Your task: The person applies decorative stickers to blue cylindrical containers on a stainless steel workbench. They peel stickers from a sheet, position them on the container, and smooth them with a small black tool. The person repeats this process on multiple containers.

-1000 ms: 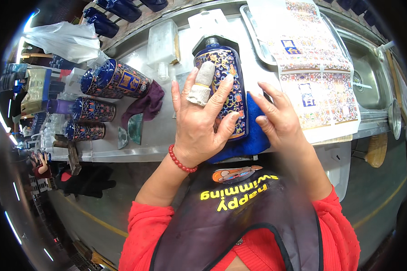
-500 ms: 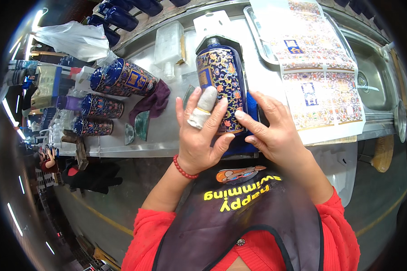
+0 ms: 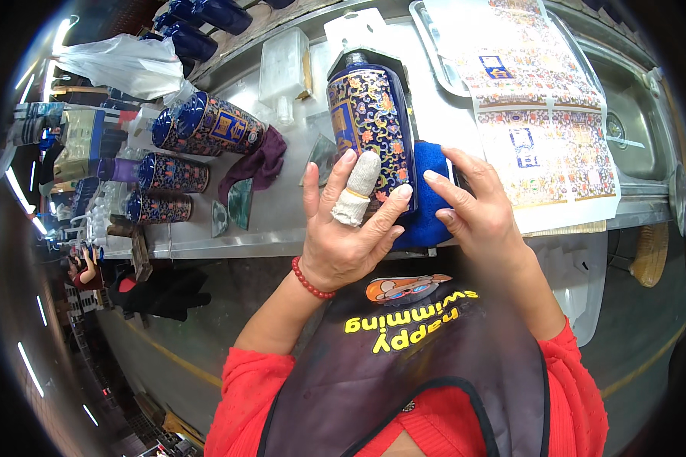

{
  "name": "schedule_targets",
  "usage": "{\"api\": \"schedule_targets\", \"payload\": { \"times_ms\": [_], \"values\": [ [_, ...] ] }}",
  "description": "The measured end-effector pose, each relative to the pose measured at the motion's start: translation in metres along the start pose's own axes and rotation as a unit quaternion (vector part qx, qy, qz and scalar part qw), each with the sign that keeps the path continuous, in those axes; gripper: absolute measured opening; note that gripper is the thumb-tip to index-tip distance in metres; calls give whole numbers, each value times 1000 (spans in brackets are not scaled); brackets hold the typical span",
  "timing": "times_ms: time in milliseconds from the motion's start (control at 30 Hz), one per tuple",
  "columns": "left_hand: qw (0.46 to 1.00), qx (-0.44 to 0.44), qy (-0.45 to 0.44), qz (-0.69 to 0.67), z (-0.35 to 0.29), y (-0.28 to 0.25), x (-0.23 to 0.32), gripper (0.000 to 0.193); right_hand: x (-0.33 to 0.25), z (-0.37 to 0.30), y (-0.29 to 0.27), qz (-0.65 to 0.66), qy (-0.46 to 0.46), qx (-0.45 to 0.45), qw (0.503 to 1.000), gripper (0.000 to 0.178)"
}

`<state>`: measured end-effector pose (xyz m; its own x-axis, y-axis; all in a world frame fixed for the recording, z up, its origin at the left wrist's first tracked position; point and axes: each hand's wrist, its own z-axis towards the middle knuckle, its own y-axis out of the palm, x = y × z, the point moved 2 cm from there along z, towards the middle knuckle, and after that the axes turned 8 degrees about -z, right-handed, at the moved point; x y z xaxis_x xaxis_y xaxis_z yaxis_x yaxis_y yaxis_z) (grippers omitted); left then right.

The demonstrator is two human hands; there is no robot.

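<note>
Nearest: left hand [image 3: 343, 244], fingers spread wide and laid flat against the near side of the blue patterned bottle [image 3: 372, 129], one finger wrapped in a white bandage [image 3: 356, 190]; pressing, not gripping. Right hand [image 3: 476, 209] just to the right, fingers loosely curled and half open, fingertips on the blue cloth [image 3: 427, 198] tucked under the bottle's near end. Bottle lying on its side on the steel tabletop [image 3: 282, 221], reaching away from both hands, neck pointing far.

Left of the left hand: a purple rag [image 3: 255, 164] and some clear film scraps [image 3: 236, 202]; further left, three more patterned bottles [image 3: 206, 126] on their sides. Right of the right hand: decal sheets [image 3: 545, 152] draped over a tray, sink beyond.

Risks, as a judgement: round body resting only on a soft cloth near the tabletop edge, so a roll toward the edge likely if palm pressure eases. Possibly a smeared or creased pattern from a sliding bandaged finger. Little spare room on the right, so a nudged decal sheet possible.
</note>
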<state>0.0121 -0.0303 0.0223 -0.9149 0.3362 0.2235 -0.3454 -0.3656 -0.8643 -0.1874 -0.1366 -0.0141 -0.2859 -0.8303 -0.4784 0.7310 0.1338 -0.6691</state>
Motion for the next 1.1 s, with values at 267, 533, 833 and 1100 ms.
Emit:
{"api": "schedule_targets", "payload": {
  "times_ms": [267, 533, 833, 1100],
  "values": [
    [994, 32, -30, -95, -5, -4, -4, 45, 0, -1, -5, 0, 13, 23, 1000, 44],
    [971, 106, -110, -185, -5, 8, -6, 57, -24, 18, 2, 169, 167, -19, 971, 20],
    [965, 122, -125, -198, -1, 15, -4, 60, -23, 28, 12, 155, 163, -29, 974, 20],
    [962, 122, -130, -206, -2, 15, -5, 61, -23, 28, 12, 160, 164, -36, 973, 18]
  ]
}}
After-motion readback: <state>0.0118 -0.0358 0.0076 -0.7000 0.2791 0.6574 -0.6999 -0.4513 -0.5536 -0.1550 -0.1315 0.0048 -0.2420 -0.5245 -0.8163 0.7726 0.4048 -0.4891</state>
